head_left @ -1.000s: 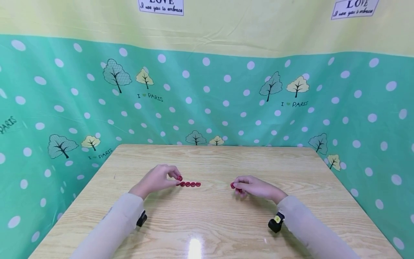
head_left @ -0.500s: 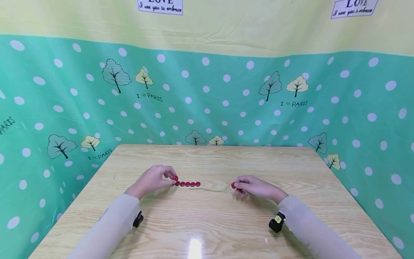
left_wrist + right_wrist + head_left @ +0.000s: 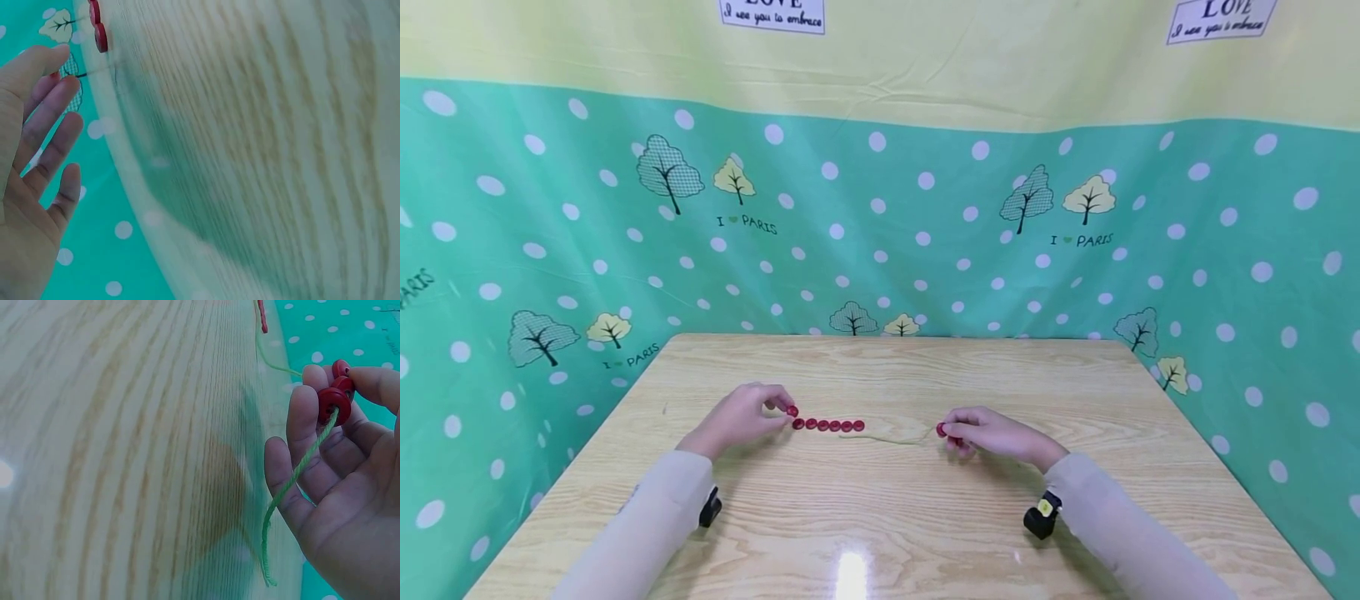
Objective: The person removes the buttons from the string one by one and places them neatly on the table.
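Pale wood-grain table (image 3: 887, 479), dotted green curtain (image 3: 898, 225) behind; left grip (image 3: 743, 417) pinches one red button (image 3: 792, 411), right grip (image 3: 988, 432) three buttons (image 3: 334, 406).

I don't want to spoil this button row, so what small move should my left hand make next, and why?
Perhaps set the red button pinched in your left hand beside the left end of the row: it's close to the leftmost button, six lie lined up on the table, and your right hand holds other buttons with green string.
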A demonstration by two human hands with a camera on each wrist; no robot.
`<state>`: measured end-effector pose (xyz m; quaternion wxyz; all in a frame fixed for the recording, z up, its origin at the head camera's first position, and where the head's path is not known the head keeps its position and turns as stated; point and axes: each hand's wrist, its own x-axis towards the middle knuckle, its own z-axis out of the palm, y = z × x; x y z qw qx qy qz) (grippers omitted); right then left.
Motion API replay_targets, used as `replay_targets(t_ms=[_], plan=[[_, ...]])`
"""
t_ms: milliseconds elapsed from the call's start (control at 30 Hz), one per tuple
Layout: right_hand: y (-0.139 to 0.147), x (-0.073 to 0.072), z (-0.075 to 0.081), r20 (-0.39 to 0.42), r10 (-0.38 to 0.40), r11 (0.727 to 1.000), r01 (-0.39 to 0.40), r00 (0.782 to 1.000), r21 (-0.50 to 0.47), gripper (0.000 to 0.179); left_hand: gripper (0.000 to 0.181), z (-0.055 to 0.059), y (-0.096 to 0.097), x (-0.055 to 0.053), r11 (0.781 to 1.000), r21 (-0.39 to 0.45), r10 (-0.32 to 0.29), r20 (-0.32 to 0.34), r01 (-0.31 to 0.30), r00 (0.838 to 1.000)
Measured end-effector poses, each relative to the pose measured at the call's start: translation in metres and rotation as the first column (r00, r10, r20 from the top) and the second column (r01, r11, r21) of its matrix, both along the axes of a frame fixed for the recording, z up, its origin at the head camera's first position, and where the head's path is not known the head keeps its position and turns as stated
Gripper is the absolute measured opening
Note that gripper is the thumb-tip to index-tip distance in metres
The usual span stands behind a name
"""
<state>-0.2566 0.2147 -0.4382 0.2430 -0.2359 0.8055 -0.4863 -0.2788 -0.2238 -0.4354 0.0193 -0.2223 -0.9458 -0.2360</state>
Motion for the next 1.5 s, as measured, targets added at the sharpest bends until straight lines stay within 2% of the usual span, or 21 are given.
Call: replay_targets(t_ms=[167, 400, 567, 933, 1500], plan=[[0.0005, -0.0001, -0.0005, -0.005, -0.002, 1.0, 0.002, 1.0, 0.002, 0.037, 0.013, -0.0034, -0.0034, -0.003, 1.0, -0.013, -0.005, -0.003, 0.005, 1.0], [0.0011, -0.0003, -0.0003, -0.003, 0.007, 1.0, -0.007, 1.0, 0.001, 0.037, 0.012, -0.0064, -0.0053, -0.0024, 0.999, -0.031, 0.02, 0.051, -0.019, 0.998], [0.0013, -0.0012, -0.0002, -0.001, 0.006, 1.0, -0.006, 1.0, 0.007, 0.037, 0.012, -0.0066, -0.0056, -0.0016, 0.999, -0.039, 0.009, 0.067, -0.006, 0.998], [0.0014, 0.0001, 0.0007, -0.017, -0.001, 1.0, 0.001, 1.0, 0.003, 0.035, 0.013, -0.0092, -0.0069, -0.0016, 0.999, -0.041, -0.015, 0.055, 0.018, 0.998], [0.0005, 0.002, 0.0007, -0.016, 0.005, 1.0, -0.005, 1.0, -0.004, 0.034, 0.014, -0.0091, -0.0062, 0.0001, 0.999, -0.034, -0.005, 0.059, 0.007, 0.998]])
